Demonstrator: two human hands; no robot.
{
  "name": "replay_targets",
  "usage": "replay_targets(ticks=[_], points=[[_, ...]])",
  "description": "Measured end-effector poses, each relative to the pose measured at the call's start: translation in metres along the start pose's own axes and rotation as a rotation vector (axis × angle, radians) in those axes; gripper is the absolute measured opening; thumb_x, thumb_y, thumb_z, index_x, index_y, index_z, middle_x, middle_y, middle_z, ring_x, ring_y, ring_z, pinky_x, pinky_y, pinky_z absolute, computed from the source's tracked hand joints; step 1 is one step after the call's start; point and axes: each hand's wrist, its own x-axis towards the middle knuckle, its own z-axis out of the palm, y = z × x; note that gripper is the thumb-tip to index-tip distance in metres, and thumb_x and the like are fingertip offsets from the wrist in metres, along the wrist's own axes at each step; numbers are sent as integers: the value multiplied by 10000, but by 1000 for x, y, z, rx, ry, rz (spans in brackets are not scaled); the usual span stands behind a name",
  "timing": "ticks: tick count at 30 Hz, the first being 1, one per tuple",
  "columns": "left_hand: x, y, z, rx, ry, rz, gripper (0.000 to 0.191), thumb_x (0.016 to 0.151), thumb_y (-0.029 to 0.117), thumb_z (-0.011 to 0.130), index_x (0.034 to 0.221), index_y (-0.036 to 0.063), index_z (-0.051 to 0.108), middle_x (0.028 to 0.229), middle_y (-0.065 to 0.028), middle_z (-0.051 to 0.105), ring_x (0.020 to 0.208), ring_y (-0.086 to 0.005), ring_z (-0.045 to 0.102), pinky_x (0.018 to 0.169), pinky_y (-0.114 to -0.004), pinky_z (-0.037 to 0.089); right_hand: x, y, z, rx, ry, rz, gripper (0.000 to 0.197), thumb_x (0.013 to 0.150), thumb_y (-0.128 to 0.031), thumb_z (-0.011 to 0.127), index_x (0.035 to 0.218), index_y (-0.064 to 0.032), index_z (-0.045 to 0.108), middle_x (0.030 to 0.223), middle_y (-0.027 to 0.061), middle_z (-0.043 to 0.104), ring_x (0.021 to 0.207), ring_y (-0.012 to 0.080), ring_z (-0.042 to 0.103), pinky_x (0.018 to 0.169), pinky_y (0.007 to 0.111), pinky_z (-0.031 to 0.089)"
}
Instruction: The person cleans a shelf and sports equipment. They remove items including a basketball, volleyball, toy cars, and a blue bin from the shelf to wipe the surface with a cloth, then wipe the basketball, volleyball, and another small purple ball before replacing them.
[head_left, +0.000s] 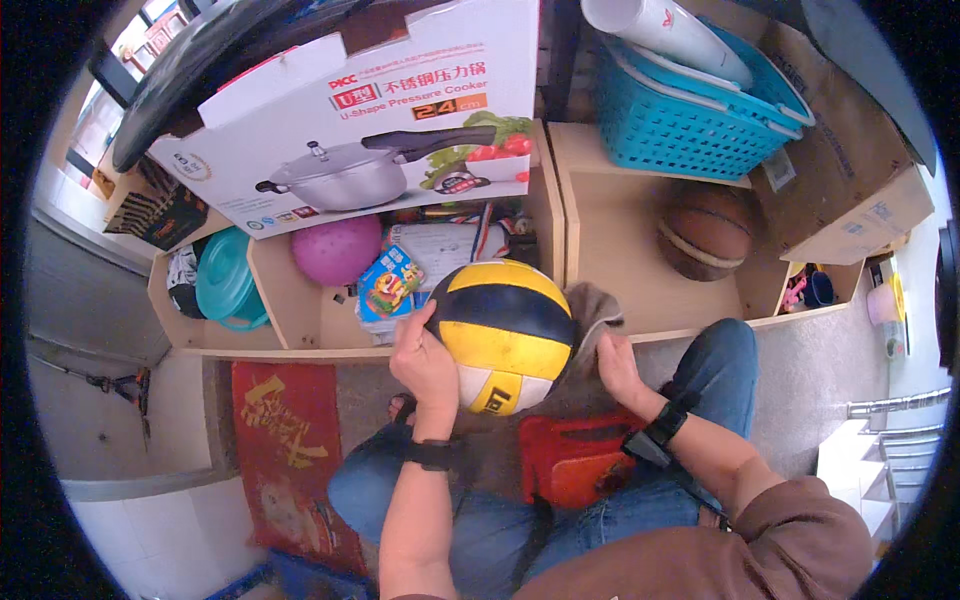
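Note:
A yellow, black and white volleyball (504, 330) is held up in front of me. My left hand (426, 364) grips its left side, with the thumb on the upper edge. On the ball's right side, my right hand (624, 375) holds a grey-brown cloth (592, 319) against it; part of the cloth is hidden behind the ball. Beyond the ball is a low wooden shelf unit (577, 262) with compartments. A brown basketball (705, 231) sits in the right compartment. In the left one are a purple ball (336, 249) and a blue printed packet (390, 285).
A pressure cooker carton (360, 142) and a turquoise plastic basket (682, 120) holding a white roll (667, 34) stand on the unit. At its right end leans a brown cardboard box (832, 157). A red stool (574, 461) is between my legs, and a red mat (289, 457) lies left.

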Motion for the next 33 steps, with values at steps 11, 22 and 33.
replay_targets(ticks=[11, 22, 33], points=[[-35, 14, -30, -57, -163, 351, 235, 733, -37, 396, 867, -30, 589, 717, -194, 539, 645, -337, 529, 585, -355, 427, 43, -113, -4, -214, -281, -691, 276, 763, -317, 464, 974, -143, 501, 1067, 39, 411, 988, 249, 361, 771, 415, 315], [-62, -52, -7, -795, -276, -1128, 248, 808, 49, 360, 929, -42, 556, 889, -119, 574, 772, -190, 551, 691, -294, 441, 36, -25, 1, 662, -431, 423, 397, 856, -331, 397, 1117, -46, 484, 1126, 117, 485, 1007, 190, 451, 852, 280, 359], [31, -23, -14, -599, -58, -462, 261, 797, -3, 374, 921, -8, 604, 876, -68, 586, 804, -128, 514, 737, -225, 381, 34, -99, -27, 534, -190, 12, 363, 871, -219, 349, 1116, 35, 434, 1157, 182, 424, 1089, 278, 363, 926, 323, 265]])
